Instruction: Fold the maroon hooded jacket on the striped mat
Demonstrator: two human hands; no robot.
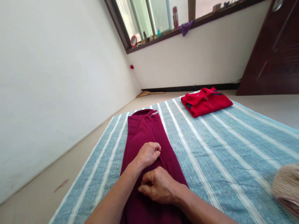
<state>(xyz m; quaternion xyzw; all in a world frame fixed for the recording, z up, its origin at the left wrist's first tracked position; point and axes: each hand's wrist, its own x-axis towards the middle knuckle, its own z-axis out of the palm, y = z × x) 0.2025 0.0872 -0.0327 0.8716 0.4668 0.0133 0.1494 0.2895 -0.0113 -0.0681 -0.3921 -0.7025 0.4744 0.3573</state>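
A maroon garment (149, 130) lies lengthwise on a blue, white-striped cloth (193, 140), with its neck end pointing away from me and a pocket slit on its right side. My left hand (149, 153) is closed on a fold of the garment near its middle, the fingers curled under. Closer to me and crossing toward the left, my right hand (158, 185) rests low over the same garment. Its fingers are bent and the thumb lies near the forefinger; what they pinch, if anything, is hidden. The garment's near end passes beneath my forearms and out of view.
A folded red zip jacket (206, 101) sits at the far right of the striped cloth. A beige ribbed fabric item (286, 186) is at the right edge. White wall (58, 68) rises on the left; a broom (149, 93) lies in the far corner. A dark door (273, 59) stands right.
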